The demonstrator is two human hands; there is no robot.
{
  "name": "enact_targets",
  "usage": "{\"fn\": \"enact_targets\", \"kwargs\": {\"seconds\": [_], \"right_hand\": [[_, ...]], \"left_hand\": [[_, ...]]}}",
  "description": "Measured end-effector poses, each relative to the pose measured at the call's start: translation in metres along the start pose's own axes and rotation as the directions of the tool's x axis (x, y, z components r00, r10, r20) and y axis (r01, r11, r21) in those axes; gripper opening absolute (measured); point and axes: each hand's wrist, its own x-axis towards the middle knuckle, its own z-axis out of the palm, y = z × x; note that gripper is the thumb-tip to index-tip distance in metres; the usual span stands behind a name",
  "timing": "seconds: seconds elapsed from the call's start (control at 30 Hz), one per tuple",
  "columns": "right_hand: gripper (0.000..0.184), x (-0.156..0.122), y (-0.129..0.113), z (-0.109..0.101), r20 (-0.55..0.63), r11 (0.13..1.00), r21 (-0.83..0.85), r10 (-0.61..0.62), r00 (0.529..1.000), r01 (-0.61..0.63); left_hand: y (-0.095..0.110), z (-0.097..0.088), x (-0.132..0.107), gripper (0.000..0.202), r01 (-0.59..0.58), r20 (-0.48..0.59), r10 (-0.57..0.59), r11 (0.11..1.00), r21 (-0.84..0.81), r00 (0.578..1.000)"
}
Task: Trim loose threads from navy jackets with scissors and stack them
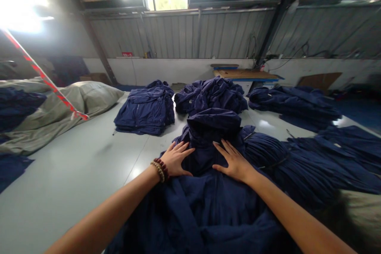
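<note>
A navy hooded jacket [214,190] lies spread out in front of me, its hood [214,121] pointing away toward the far side of the table. My left hand [177,159] rests on the left side of the jacket below the hood, fingers stretched out. Opposite it, my right hand [232,161] presses on the right side with its fingers spread. Neither hand grips the cloth. The lower part of the jacket runs out of view at the bottom edge.
Beyond the hood are a folded navy stack [144,109] and a heaped navy pile [211,95]. More navy garments [297,162] lie at right, with another stack [291,105] behind. Beige cloth [89,97] covers the left. A red-and-white cord [44,75] hangs over the pale tabletop [89,182].
</note>
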Motion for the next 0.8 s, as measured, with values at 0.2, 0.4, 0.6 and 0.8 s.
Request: {"fn": "enact_targets", "kwargs": {"seconds": [0.2,0.4,0.6,0.8], "right_hand": [[0.095,0.0,0.0,0.0,-0.008,0.999,0.041,0.013,1.0,-0.012],[0.083,0.004,-0.004,-0.005,-0.112,0.996,0.091,0.014,0.994,-0.004],[0.05,0.018,-0.01,-0.009,-0.281,0.99,0.135,0.067,0.957,-0.03],[0.049,0.018,-0.007,0.005,-0.293,0.986,0.162,0.082,0.953,-0.035]], "left_hand": [[0.006,-0.005,0.005,0.1,0.015,-0.053,-0.02,0.994,-0.105,0.998],[0.025,-0.024,0.025,0.027,0.046,-0.408,-0.108,0.986,-0.159,0.907],[0.033,-0.023,0.067,0.029,0.008,-0.409,-0.041,0.997,-0.081,0.912],[0.008,0.0,0.092,0.056,0.123,-0.247,-0.16,0.98,-0.158,0.956]]}}
